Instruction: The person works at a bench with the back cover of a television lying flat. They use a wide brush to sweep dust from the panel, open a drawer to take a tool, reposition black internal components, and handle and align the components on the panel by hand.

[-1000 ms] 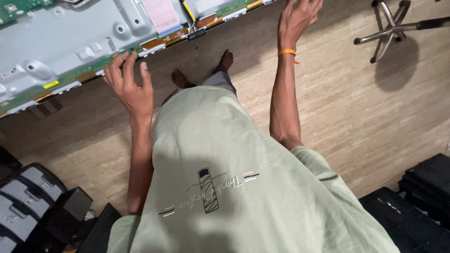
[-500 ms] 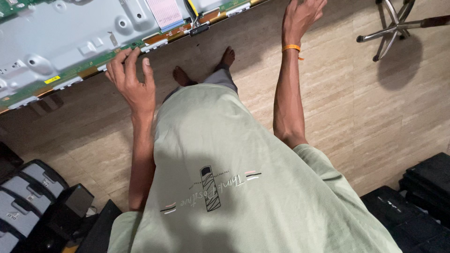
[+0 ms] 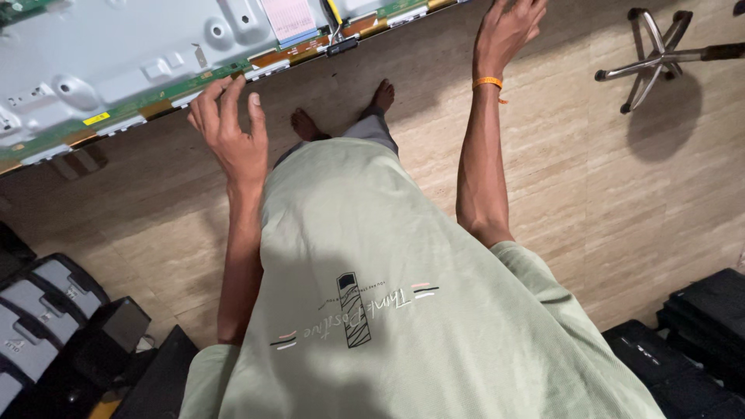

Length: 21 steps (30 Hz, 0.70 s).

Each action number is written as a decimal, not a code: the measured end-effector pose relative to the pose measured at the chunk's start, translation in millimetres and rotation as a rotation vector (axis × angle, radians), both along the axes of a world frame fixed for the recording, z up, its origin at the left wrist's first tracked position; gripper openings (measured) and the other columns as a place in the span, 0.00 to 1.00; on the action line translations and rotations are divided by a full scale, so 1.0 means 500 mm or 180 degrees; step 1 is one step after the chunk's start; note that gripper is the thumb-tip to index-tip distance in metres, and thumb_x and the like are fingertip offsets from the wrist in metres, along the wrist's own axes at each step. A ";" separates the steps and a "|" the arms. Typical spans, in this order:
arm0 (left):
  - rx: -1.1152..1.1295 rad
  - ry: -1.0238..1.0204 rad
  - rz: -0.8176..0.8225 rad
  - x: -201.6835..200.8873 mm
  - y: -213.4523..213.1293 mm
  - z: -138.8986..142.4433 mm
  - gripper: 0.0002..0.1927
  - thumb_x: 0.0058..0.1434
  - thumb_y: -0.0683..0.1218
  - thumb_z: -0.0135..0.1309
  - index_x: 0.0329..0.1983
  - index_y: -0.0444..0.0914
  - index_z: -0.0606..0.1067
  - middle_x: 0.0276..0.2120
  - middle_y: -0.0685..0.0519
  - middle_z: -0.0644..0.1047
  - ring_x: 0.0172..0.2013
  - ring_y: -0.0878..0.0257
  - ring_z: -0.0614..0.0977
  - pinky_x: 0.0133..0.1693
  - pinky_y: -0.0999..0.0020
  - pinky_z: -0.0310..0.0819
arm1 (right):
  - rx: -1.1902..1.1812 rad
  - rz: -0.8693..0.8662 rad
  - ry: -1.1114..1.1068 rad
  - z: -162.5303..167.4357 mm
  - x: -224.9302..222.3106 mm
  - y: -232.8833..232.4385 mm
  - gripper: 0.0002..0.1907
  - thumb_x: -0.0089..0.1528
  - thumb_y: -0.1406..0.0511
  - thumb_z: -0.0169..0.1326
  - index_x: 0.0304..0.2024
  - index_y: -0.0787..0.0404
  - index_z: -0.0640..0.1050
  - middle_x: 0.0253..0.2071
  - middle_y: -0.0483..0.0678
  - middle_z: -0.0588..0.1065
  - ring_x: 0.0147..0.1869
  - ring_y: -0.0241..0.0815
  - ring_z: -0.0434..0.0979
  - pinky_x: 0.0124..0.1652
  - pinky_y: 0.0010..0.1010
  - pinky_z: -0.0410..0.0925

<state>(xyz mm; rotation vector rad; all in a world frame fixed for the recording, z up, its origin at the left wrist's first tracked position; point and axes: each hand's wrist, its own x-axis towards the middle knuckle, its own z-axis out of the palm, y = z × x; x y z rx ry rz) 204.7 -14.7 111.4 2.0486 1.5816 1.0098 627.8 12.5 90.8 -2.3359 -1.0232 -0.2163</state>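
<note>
1. Grey sheet-metal display back panel (image 3: 116,70), large and flat with a green circuit strip along its near edge, fills the 10 to 12 o'clock part of the view, above the pale wooden plank floor (image 3: 621,194).
2. Left hand (image 3: 229,132) is open, fingers spread and slightly curled, at 11 o'clock; its fingertips lie at the panel's near edge, though actual contact cannot be told.
3. Right hand (image 3: 508,31) is open and holds nothing, at 1 o'clock, beyond the panel's right end, with an orange band (image 3: 489,81) on the wrist.
4. Bare feet (image 3: 341,116) stand on the floor just below the panel edge.
5. A chrome chair base (image 3: 652,58) sits at 2 o'clock, well apart from both hands.
6. Black and grey cases (image 3: 46,310) lie at 8 o'clock.
</note>
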 end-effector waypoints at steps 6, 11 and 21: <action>-0.0013 -0.0001 0.0066 -0.007 -0.002 0.004 0.14 0.71 0.42 0.61 0.59 0.38 0.79 0.55 0.50 0.74 0.59 0.53 0.73 0.61 0.53 0.62 | -0.0321 -0.0178 -0.0264 -0.022 0.007 0.008 0.34 0.75 0.47 0.44 0.75 0.59 0.58 0.78 0.58 0.52 0.78 0.58 0.59 0.67 0.62 0.57; 0.0130 -0.0097 0.0112 -0.014 0.002 -0.006 0.14 0.69 0.42 0.62 0.58 0.38 0.78 0.53 0.50 0.76 0.57 0.53 0.74 0.59 0.53 0.63 | 0.0693 0.0396 0.0331 -0.034 0.006 0.012 0.34 0.79 0.48 0.43 0.80 0.56 0.52 0.83 0.53 0.51 0.87 0.54 0.53 0.81 0.47 0.56; 0.0234 0.0289 0.0258 -0.033 -0.016 -0.048 0.16 0.67 0.45 0.62 0.56 0.37 0.77 0.51 0.50 0.75 0.55 0.50 0.73 0.56 0.50 0.66 | 0.0867 0.0611 0.0134 -0.064 0.043 0.048 0.33 0.79 0.50 0.46 0.78 0.60 0.56 0.82 0.54 0.53 0.86 0.53 0.56 0.79 0.42 0.52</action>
